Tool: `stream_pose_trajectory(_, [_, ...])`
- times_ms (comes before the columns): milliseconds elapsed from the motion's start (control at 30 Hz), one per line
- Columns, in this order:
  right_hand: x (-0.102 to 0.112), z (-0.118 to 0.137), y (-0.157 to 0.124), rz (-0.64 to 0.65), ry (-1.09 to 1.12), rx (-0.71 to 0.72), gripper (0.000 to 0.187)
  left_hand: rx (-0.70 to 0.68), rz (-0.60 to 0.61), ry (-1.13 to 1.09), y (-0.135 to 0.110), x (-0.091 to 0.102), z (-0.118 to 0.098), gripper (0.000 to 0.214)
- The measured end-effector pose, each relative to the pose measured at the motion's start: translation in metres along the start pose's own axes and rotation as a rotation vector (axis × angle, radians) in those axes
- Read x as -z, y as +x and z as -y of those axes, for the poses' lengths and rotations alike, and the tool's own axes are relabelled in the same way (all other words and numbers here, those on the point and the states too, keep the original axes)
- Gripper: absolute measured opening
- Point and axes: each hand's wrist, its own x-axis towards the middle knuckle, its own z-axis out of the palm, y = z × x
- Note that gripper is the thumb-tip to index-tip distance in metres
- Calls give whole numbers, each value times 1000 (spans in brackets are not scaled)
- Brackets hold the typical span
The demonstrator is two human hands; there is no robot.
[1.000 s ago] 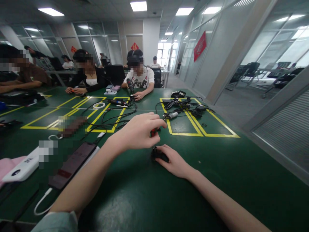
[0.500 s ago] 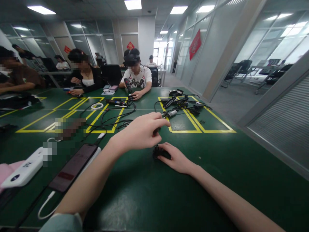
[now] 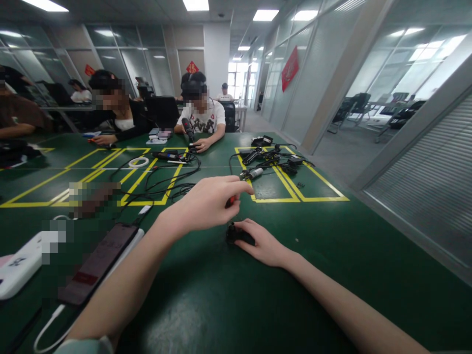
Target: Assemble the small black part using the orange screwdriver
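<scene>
"Phone [image 3: 98, 265] is lying on the left of my feed. What is the left hand [image 3: 208, 201] doing?"

"It's curling thumb and fingers around an orange-red piece [image 3: 230, 201]; they're hiding most of it, so I'm not judging its long axis."

"Where is the black part [image 3: 231, 235] sitting?"

"Apparently on the green table [image 3: 332, 290], its knobby end facing left, its body running rightward into the right hand [image 3: 264, 241]. That hand is pinching it between thumb and fingers, so it's the nearer one."

"Are the two pieces touching?"

"I'm seeing a small gap, the orange-red one hanging just above or beyond the knobby end. Cables [image 3: 289, 167] are lying farther right, well apart."
</scene>
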Motion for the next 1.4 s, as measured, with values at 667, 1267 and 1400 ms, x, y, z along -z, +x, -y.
stream_pose_trajectory(667, [2, 0, 0, -6, 1, 13, 32, 22, -9, 38, -1, 2, -4, 47])
stream_pose_trajectory(1267, [1, -1, 1, -17, 1, 13, 34, -16, -13, 69, 1, -2, -5, 55])
stream_pose_trajectory(1400, [2, 0, 0, -21, 2, 12, 34, -14, -45, 69, 1, -2, -5, 60])
